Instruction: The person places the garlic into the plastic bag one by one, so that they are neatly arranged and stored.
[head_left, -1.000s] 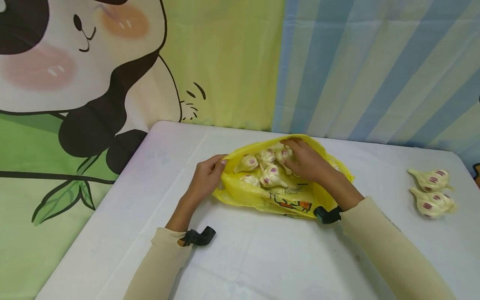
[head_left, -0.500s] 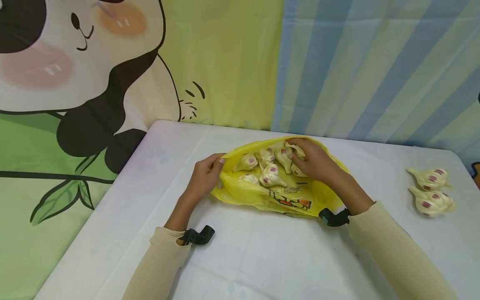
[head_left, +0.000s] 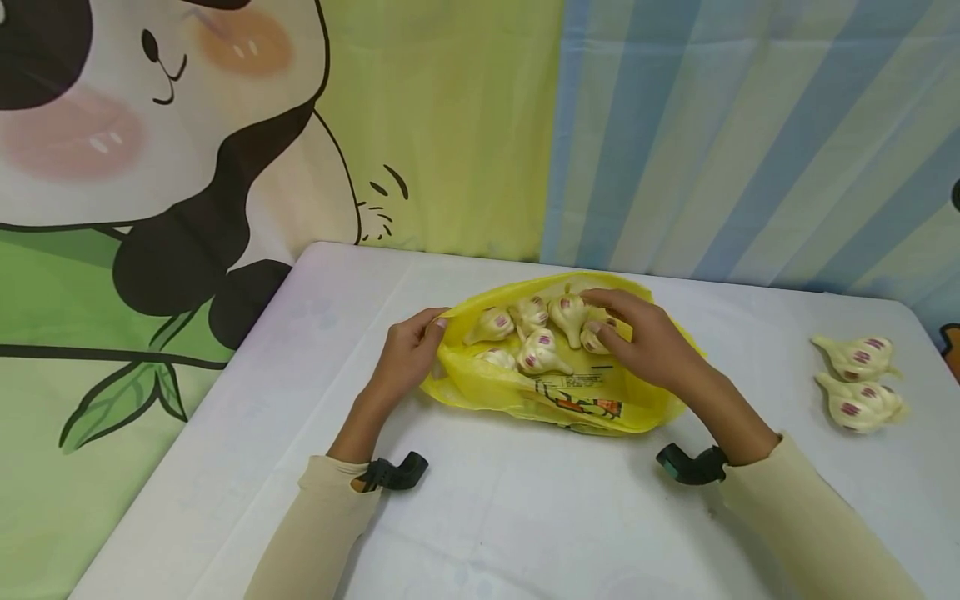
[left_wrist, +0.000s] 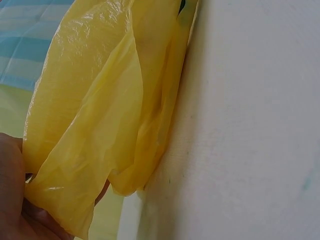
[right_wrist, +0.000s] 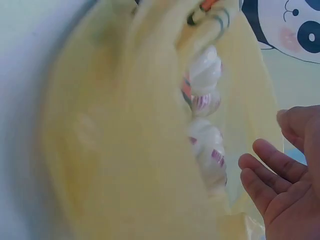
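Note:
A yellow plastic bag (head_left: 622, 400) lies with its mouth spread wide, several garlic bulbs inside. My left hand (head_left: 405, 354) pinches the bag's left rim between thumb and fingers; the left wrist view shows the thin film (left_wrist: 95, 115) bunched at that hand. Over the right part of the mouth is my right hand (head_left: 652, 337), its fingers apart and holding nothing. A garlic bulb (head_left: 596, 335) sits just beneath its thumb, partly hidden. In the right wrist view, the fingers (right_wrist: 272, 192) are spread beside the bulbs (right_wrist: 207, 150) seen through the opening.
Two more garlic bulbs (head_left: 861, 383) lie close together on the white-covered table (head_left: 525, 517) at the right. A curtain (head_left: 450, 125) with a panda print and blue stripes hangs behind the table's back edge.
My right hand has loosened its fingers from a garlic bulb in the bag and drawn back to the right, leaving that bulb beside the others. My left hand keeps its grip on the rim.

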